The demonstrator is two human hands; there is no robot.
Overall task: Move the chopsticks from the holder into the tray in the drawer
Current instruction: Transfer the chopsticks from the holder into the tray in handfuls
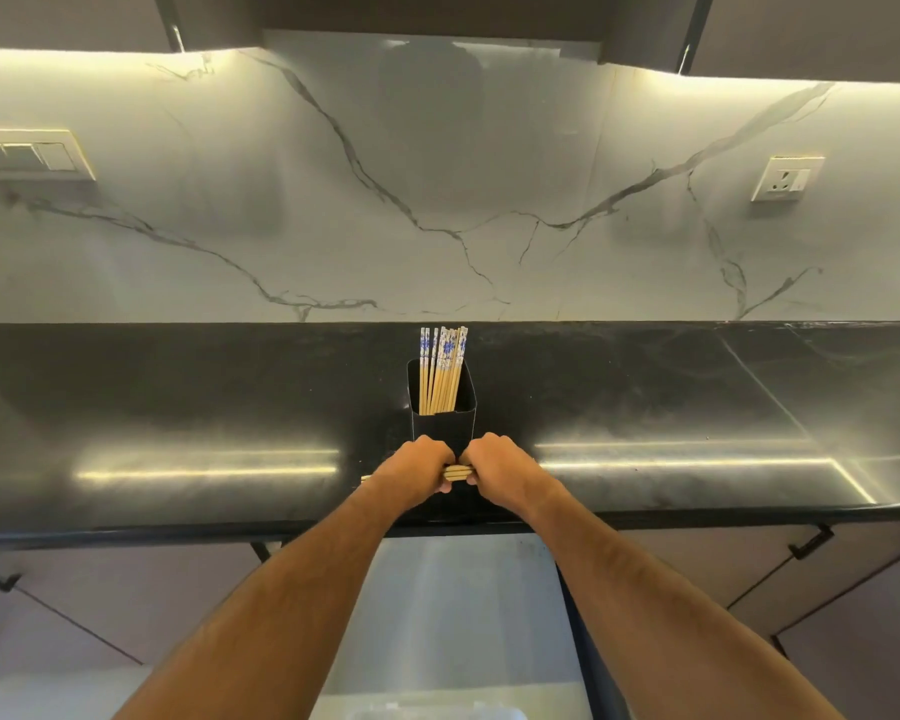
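Observation:
A black square holder (442, 426) stands upright on the dark countertop, with several bamboo chopsticks (441, 374) with blue-and-white tops sticking out of it. Just in front of the holder, my left hand (421, 467) and my right hand (497, 467) sit close together, both closed around a horizontal bundle of chopsticks (457, 472). A thin tip of that bundle pokes out left of my left hand. Below the counter edge an open drawer (463, 605) shows a pale interior, and the rim of a whitish tray (432, 713) appears at the bottom edge.
The black countertop (645, 407) runs the full width, backed by a white marble wall. A switch panel (27, 154) sits on the wall at left and a socket (786, 179) at right. Cabinet doors with black handles flank the drawer.

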